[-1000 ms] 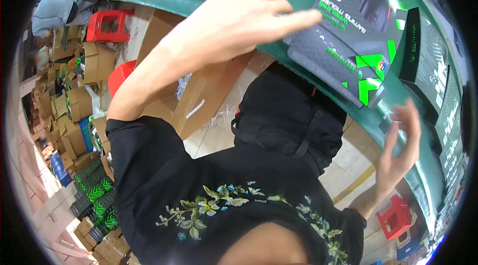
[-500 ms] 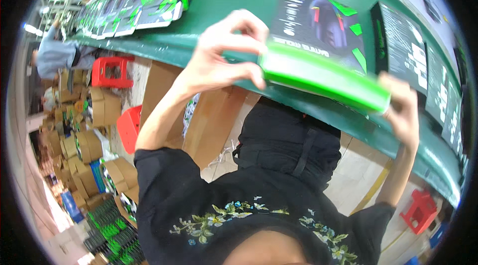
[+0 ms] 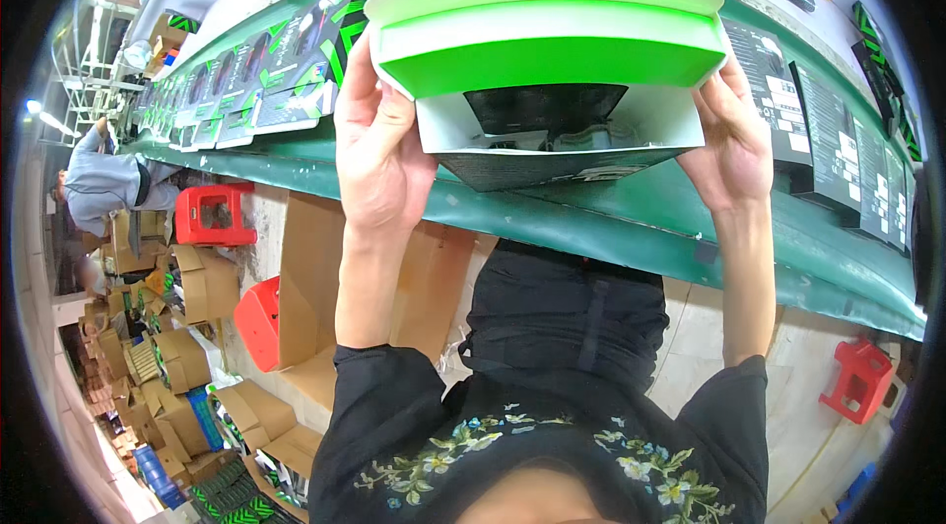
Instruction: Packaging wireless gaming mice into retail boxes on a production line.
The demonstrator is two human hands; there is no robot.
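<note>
Black, green-lined, open rectangular cardboard box (image 3: 552, 61) hangs above the long green table (image 3: 611, 224), clamped between the person's bare left hand (image 3: 382, 150) and right hand (image 3: 734, 145).

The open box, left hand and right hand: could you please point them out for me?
Open box (image 3: 548, 61), head view: green inside of its raised flap.
Left hand (image 3: 386, 152), head view: middle of the hand.
Right hand (image 3: 734, 143), head view: middle of the hand.
</note>
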